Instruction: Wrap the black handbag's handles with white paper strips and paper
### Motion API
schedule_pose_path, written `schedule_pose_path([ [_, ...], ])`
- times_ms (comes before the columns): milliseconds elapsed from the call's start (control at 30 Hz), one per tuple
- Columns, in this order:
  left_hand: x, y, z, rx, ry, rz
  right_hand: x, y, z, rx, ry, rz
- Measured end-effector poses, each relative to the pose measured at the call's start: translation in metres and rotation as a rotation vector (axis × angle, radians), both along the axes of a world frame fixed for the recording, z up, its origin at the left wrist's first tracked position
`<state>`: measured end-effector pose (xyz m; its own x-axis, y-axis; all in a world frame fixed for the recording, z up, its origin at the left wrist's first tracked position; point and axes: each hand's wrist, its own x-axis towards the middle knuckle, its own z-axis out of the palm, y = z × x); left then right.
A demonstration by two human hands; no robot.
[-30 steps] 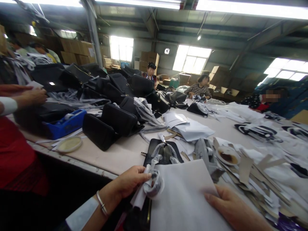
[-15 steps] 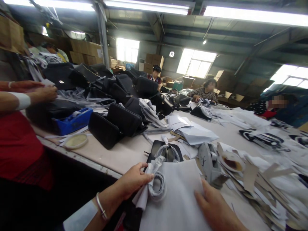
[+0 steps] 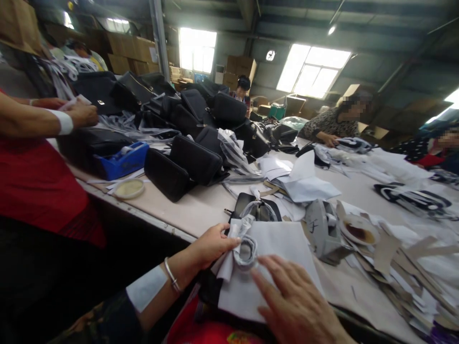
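At the table's near edge lies a black bag, mostly covered by a white sheet of paper. A coiled strap in clear plastic wrap rests on the sheet. My left hand is closed at the bag's left side, its thumb pressing the wrapped strap and its other fingers partly hidden. Over the sheet, right of the coil, my right hand is open with its fingers spread, slightly blurred. Whether its fingertips touch the paper I cannot tell. The bag's near part is mostly hidden under the paper.
A grey tape dispenser stands to the right beside paper scraps. Black bags are heaped at the left, near a blue tape dispenser and a round dish. A co-worker's hand is at the left.
My right hand has left the sheet's right edge and moved left over the paper, fingers spreading. The sheet now lies flatter on the bag. The camera view has tilted downward.
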<state>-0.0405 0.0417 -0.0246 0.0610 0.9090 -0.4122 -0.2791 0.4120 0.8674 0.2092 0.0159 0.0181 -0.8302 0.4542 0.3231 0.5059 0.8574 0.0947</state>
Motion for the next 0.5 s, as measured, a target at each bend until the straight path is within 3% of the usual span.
schedule_pose_path([
  [67, 0.000, 0.000, 0.000, -0.021, -0.009, 0.024, -0.021, -0.012, -0.007, -0.081, -0.047, 0.072],
  [133, -0.002, 0.001, -0.001, -0.042, -0.042, 0.038, -0.037, -0.021, -0.018, -0.106, -0.057, 0.035],
  [267, -0.006, 0.002, -0.008, -0.068, -0.108, 0.045, -0.044, -0.027, -0.033, -0.134, -0.091, 0.051],
  [500, -0.005, -0.001, -0.017, -0.073, -0.146, 0.053, -0.049, -0.026, -0.019, -0.404, -0.173, 0.017],
])
